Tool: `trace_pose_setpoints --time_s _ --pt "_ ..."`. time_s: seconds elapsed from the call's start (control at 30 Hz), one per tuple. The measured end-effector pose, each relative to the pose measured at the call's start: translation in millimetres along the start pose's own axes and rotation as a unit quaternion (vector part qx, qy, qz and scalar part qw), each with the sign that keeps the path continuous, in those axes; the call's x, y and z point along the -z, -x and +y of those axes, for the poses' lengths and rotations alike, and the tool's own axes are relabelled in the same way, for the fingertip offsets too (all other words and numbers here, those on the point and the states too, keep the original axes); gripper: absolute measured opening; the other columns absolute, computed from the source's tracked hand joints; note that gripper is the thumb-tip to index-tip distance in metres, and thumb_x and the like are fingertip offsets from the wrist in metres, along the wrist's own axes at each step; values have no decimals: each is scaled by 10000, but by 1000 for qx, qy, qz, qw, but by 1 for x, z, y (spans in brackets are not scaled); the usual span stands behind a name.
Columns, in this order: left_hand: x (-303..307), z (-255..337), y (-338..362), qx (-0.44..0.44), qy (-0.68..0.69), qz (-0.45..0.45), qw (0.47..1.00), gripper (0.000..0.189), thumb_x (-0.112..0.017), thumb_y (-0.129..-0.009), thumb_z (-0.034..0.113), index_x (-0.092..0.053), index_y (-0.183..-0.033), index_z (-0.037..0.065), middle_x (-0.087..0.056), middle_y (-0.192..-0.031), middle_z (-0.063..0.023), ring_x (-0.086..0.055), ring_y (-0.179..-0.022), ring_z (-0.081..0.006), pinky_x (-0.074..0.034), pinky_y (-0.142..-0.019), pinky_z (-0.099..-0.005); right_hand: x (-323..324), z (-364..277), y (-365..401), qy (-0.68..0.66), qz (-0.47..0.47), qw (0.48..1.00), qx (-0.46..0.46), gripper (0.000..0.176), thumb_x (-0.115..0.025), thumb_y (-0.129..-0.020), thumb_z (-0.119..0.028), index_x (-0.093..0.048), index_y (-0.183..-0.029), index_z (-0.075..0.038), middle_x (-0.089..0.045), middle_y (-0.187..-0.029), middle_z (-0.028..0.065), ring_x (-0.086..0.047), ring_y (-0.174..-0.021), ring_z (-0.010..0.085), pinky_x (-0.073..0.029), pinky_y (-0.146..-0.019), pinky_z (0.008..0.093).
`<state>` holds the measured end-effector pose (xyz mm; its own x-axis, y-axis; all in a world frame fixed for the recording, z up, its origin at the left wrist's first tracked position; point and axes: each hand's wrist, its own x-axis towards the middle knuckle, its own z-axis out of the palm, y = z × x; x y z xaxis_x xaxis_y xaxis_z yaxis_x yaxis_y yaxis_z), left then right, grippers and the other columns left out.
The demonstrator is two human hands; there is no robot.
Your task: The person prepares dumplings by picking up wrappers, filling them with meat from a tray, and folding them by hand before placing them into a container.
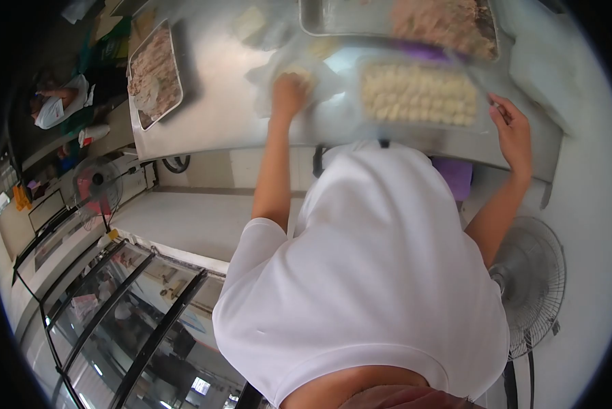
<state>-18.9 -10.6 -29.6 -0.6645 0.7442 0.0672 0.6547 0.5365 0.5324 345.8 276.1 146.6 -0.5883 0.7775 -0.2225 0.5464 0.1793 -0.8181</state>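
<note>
My left hand (291,94) is closed with its fingertips down on pale, thin dough wrappers (307,78), which lie on a crumpled plastic sheet (330,85). To the right of it stands a tray (484,123) filled with rows of pale dumplings (420,94). Beside that tray's right edge is my right hand (512,129), thumb and fingers pinched around what looks like a thin stick or handle; blur hides its kind. A blurred purple strip (425,52) shows above the dumplings.
A metal tray (308,26) with minced filling (445,24) stands at the back; another tray of filling (156,75) is at the left. More pale wrappers (250,22) lie on the steel table (214,116). Fans stand right (534,286) and left (98,180). A person (64,102) sits far left.
</note>
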Motion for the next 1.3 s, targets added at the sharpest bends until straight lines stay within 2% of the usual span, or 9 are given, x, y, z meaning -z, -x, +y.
trace_pose_setpoints --time_s 0.3,0.4,0.47,0.57,0.77,0.9,0.97,1.2,1.3 --pt "3 -59 -13 133 161 53 977 205 -602 -874 179 -668 -840 -12 -640 -752 -41 -604 -737 -113 -474 -668 -268 -3 -6 -33 180 7 979 99 242 -474 -964 -101 -526 -1198 -64 -589 -843 154 -588 -782 284 -443 -704 357" --pt "1 -95 -26 236 412 60 878 252 -526 -924 227 -641 -970 7 -655 -896 -64 -620 -868 -127 -488 -764 -270 7 -4 -59 334 20 929 158 267 -436 -935 -45 -496 -1193 -85 -627 -956 205 -599 -903 391 -455 -754 443" --pt "24 -68 -26 255 661 113 697 301 -472 -959 258 -578 -1096 11 -640 -1041 -73 -612 -976 -155 -500 -840 -303 7 -19 -73 462 69 859 208 316 -448 -860 8 -551 -1142 -94 -647 -998 164 -616 -932 362 -480 -745 476" --pt "62 -15 -27 263 728 97 626 277 -496 -957 172 -519 -1178 7 -625 -1117 -76 -611 -1024 -186 -513 -876 -329 3 -19 -98 511 73 808 284 312 -461 -803 16 -609 -1056 -93 -667 -972 124 -642 -890 332 -515 -719 465" --pt "45 -19 -26 222 599 116 761 298 -571 -875 3 -529 -1170 -11 -625 -1117 -99 -613 -1031 -192 -511 -890 -324 -18 -47 -133 624 -102 733 249 193 -498 -803 -34 -664 -896 -64 -676 -908 128 -657 -848 341 -530 -698 455" --pt "36 -6 -18 217 614 96 753 306 -556 -868 18 -524 -1170 -18 -608 -1137 -121 -608 -1039 -221 -506 -907 -345 -16 -73 -146 611 -128 739 251 165 -518 -803 -42 -669 -872 -38 -673 -918 162 -655 -865 352 -532 -722 461" --pt "34 19 -11 274 710 113 639 331 -523 -866 33 -507 -1190 -28 -586 -1176 -145 -596 -1065 -258 -495 -930 -380 -19 -77 -148 552 -125 786 248 157 -549 -800 -43 -668 -899 -14 -667 -921 195 -653 -866 357 -531 -735 468" --pt "-2 68 -23 320 788 59 522 353 -476 -908 118 -480 -1220 -47 -578 -1204 -158 -568 -1120 -322 -444 -1006 -444 -27 -21 -193 372 -200 846 325 229 -602 -811 -75 -671 -1018 -4 -675 -811 151 -669 -766 271 -518 -665 381" --pt "-9 103 -32 336 797 45 501 353 -430 -941 151 -471 -1234 -41 -571 -1216 -163 -564 -1131 -310 -435 -1023 -443 -28 -22 -188 146 -283 934 164 237 -586 -863 -96 -663 -1063 5 -649 -736 74 -609 -678 140 -472 -604 280"
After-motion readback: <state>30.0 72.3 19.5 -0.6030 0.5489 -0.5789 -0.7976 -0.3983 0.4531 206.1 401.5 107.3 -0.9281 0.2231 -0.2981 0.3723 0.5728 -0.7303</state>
